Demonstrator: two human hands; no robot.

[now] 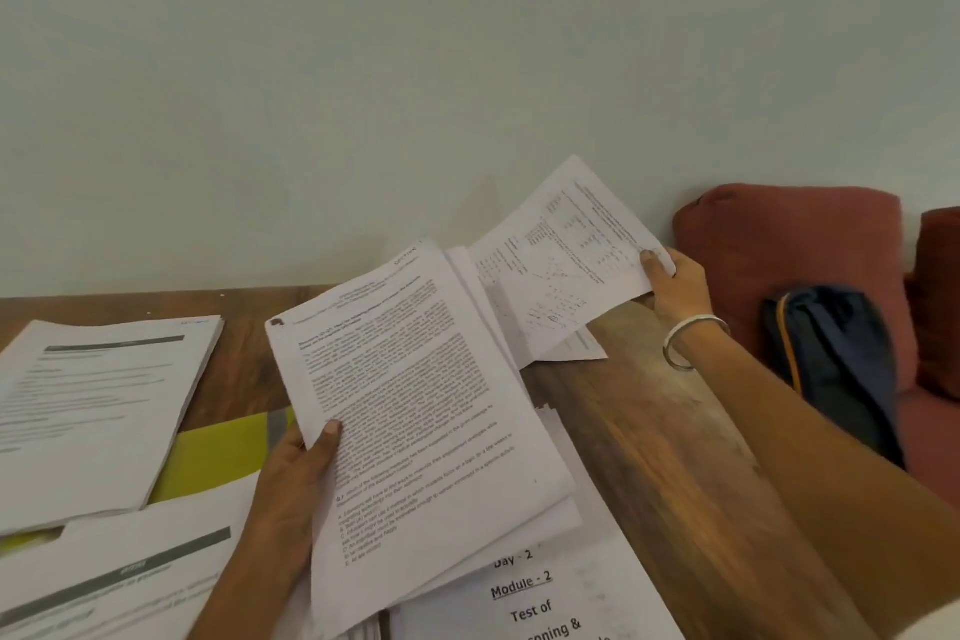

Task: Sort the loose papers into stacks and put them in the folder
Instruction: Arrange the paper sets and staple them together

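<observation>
Paper is the whole matter here: thin white printed sheets, light, limp and slippery against one another, so we judge they want holding at an edge with the thumb on top and fingers beneath, or they fan out and slide.

Our left hand (298, 478) pinches a thick sheaf of closely printed white pages (415, 411) at its lower left edge, at about seven o'clock of the sheaf, thumb pressed on the top page. The sheaf is tilted up off the wooden worktop (639, 431), its far corner pointing toward one o'clock.

Our right hand (672, 283), a silver bangle (693, 340) on the wrist, reaches out toward two o'clock and pinches a single white sheet printed with tables (561, 260) at its right edge, lifted and bowing under its own weight.

At nine o'clock lies a stack of white papers with a grey header bar (98, 405), partly covering a yellow-green folder (218, 452). At six o'clock lies a white page headed "Module - 2" (524, 592), under the sheaf's near end. At three o'clock a dark blue pouch (831, 364) leans on a rust-red cushion (789, 244).
</observation>
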